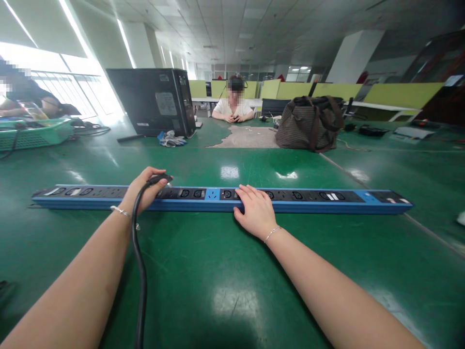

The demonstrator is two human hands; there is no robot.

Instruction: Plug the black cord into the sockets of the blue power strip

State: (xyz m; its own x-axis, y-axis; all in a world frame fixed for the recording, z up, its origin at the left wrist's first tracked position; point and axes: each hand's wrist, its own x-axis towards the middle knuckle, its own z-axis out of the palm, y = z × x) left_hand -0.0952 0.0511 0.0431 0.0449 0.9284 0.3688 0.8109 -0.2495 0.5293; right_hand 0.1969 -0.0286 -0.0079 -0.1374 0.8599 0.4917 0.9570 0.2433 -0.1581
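Observation:
A long blue power strip [203, 206] with black sockets lies across the green table. Left of its middle, my left hand [145, 188] is closed on the black plug [160, 179] of a thick black cable [140, 261], just above the sockets. The plug points to the right, and its cable hangs over the wrist toward the bottom edge. My right hand [256, 211] rests on the strip right of the blue socket, its fingers spread over the top and the thumb at the near side.
On the green table [225, 271] stand a black computer case [148, 99], gloves [172, 139], a green basket [47, 133] and a brown striped bag [308, 123]. One person [233, 104] sits opposite, another [32, 94] at the far left.

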